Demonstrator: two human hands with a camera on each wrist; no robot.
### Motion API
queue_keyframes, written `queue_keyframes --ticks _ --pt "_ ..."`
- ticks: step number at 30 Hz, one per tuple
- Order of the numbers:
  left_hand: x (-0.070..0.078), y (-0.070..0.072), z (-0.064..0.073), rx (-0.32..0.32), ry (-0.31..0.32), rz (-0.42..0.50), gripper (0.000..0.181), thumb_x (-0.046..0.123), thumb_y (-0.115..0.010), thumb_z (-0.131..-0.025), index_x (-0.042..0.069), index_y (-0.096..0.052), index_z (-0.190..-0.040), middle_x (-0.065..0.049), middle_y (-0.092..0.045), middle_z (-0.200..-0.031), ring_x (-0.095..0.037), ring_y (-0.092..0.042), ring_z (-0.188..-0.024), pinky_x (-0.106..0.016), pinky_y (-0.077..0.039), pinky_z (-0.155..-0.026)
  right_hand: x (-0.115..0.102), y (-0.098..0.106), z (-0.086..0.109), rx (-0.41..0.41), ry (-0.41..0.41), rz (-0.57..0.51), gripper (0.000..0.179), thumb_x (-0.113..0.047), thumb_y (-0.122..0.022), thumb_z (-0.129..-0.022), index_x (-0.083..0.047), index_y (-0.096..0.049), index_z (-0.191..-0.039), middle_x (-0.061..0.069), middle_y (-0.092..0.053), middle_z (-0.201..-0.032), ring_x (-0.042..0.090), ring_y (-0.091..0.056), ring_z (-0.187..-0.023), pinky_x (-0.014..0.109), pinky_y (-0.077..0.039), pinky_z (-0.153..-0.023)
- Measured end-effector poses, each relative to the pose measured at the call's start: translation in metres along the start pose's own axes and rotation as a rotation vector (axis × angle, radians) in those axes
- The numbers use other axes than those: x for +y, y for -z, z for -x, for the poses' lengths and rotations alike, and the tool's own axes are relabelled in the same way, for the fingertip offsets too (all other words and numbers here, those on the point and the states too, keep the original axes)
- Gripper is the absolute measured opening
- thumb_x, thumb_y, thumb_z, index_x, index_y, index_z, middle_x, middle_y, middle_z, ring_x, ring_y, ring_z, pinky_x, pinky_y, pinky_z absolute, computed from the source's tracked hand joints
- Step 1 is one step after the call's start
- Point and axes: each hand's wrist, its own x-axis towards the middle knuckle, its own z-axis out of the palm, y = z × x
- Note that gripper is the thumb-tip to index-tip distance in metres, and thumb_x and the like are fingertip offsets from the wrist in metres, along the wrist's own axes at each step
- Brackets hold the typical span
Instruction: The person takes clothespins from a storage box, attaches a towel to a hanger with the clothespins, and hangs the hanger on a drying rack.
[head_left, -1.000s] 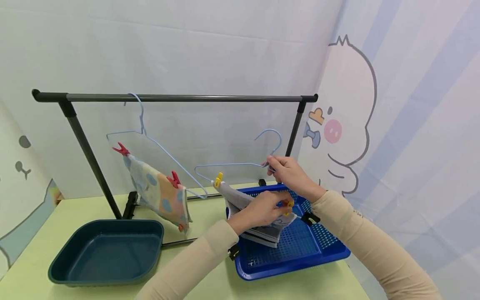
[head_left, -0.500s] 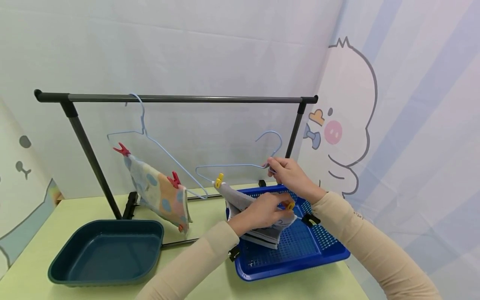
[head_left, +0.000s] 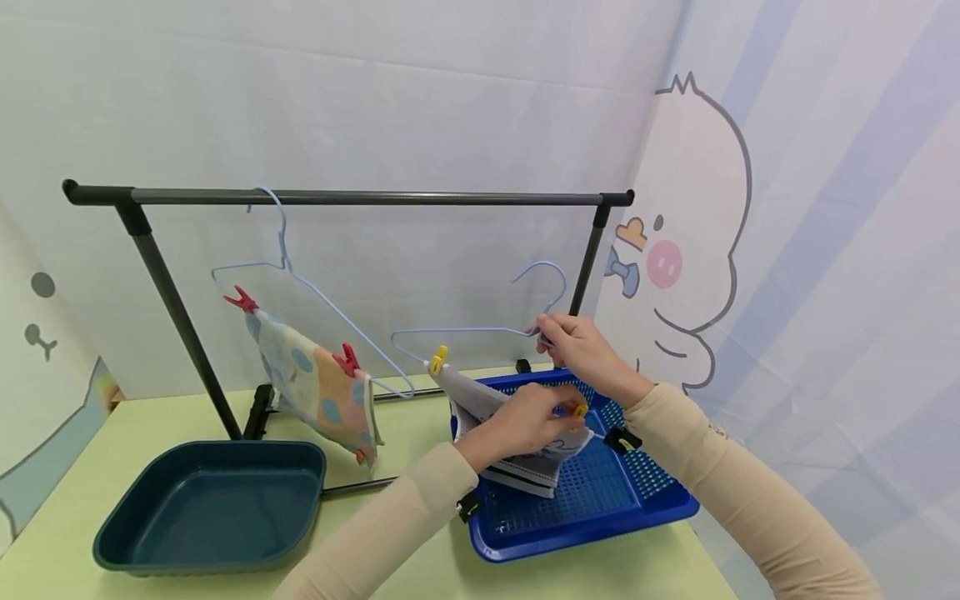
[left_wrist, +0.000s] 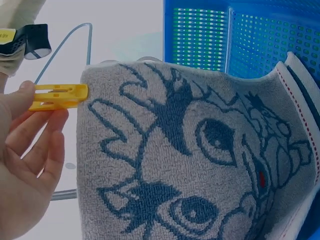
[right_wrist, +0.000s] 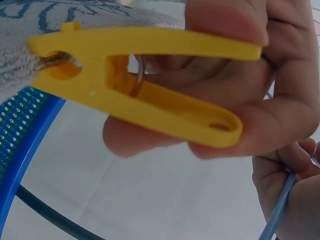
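Note:
My left hand [head_left: 521, 421] pinches a yellow clothespin [right_wrist: 150, 90] by its two handles, the thumb against one and fingers against the other. The clothespin's tip sits on the edge of a grey towel [left_wrist: 165, 145] with a dark blue cartoon print. Another yellow clothespin [head_left: 438, 360] fastens the towel's far corner to a light blue wire hanger [head_left: 472, 330]. My right hand [head_left: 585, 346] grips that hanger just below its hook and holds it tilted. In the right wrist view the same right hand [right_wrist: 290, 185] appears behind, around the blue wire.
A blue perforated basket [head_left: 570, 533] lies below the hands. Behind them stands a dark rack [head_left: 450, 197], where a second hanger [head_left: 330, 304] carries a colourful spotted towel [head_left: 322, 375] on red clothespins [head_left: 348, 360]. A dark green tub [head_left: 210, 508] sits at front left.

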Motion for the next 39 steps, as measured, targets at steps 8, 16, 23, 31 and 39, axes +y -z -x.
queue_keyframes --ticks 8,16,23,31,39 --pt "-0.0010 -0.0019 -0.0013 0.057 -0.048 -0.014 0.013 0.022 -0.063 -0.092 0.014 -0.067 -0.102 0.006 -0.069 -0.096 0.004 -0.060 -0.081 -0.010 -0.045 -0.068 0.0006 -0.0020 -0.0031 0.001 0.003 0.006 0.042 -0.036 -0.038 -0.102 -0.004 -0.066 -0.105 0.011 -0.057 -0.077 0.014 -0.038 -0.048 0.027 -0.038 -0.049" --pt "-0.0011 -0.0040 -0.0027 0.073 -0.070 -0.023 0.010 0.022 -0.064 -0.092 0.016 -0.067 -0.098 0.007 -0.069 -0.092 0.005 -0.060 -0.077 -0.010 -0.044 -0.069 0.0006 -0.0012 -0.0026 0.008 0.003 0.012 0.043 -0.037 -0.038 -0.102 -0.005 -0.066 -0.106 0.011 -0.057 -0.078 0.016 -0.037 -0.048 0.028 -0.037 -0.049" --pt "-0.0006 -0.0064 -0.0025 0.024 -0.008 0.024 0.012 0.024 -0.062 -0.093 0.017 -0.064 -0.103 0.007 -0.068 -0.096 0.004 -0.059 -0.080 -0.011 -0.045 -0.068 0.0017 0.0006 -0.0005 0.009 -0.012 0.013 0.043 -0.037 -0.037 -0.103 -0.004 -0.065 -0.106 0.012 -0.057 -0.079 0.016 -0.037 -0.048 0.031 -0.038 -0.050" --pt "-0.0004 -0.0075 -0.0031 0.018 0.020 0.034 0.020 0.026 -0.063 -0.092 0.017 -0.066 -0.110 0.009 -0.068 -0.100 0.001 -0.060 -0.089 -0.012 -0.045 -0.075 0.0049 0.0020 -0.0008 0.005 -0.022 0.017 0.044 -0.039 -0.037 -0.102 -0.003 -0.064 -0.106 0.012 -0.056 -0.080 0.016 -0.036 -0.048 0.026 -0.036 -0.049" --pt "-0.0018 -0.0028 -0.0018 0.021 0.031 0.061 0.024 0.028 -0.065 -0.091 0.017 -0.067 -0.113 0.008 -0.068 -0.102 -0.003 -0.062 -0.093 -0.014 -0.046 -0.077 0.0045 0.0028 0.0002 0.009 -0.023 0.008 0.045 -0.040 -0.037 -0.102 -0.004 -0.064 -0.108 0.011 -0.056 -0.079 0.016 -0.036 -0.048 0.028 -0.037 -0.050"
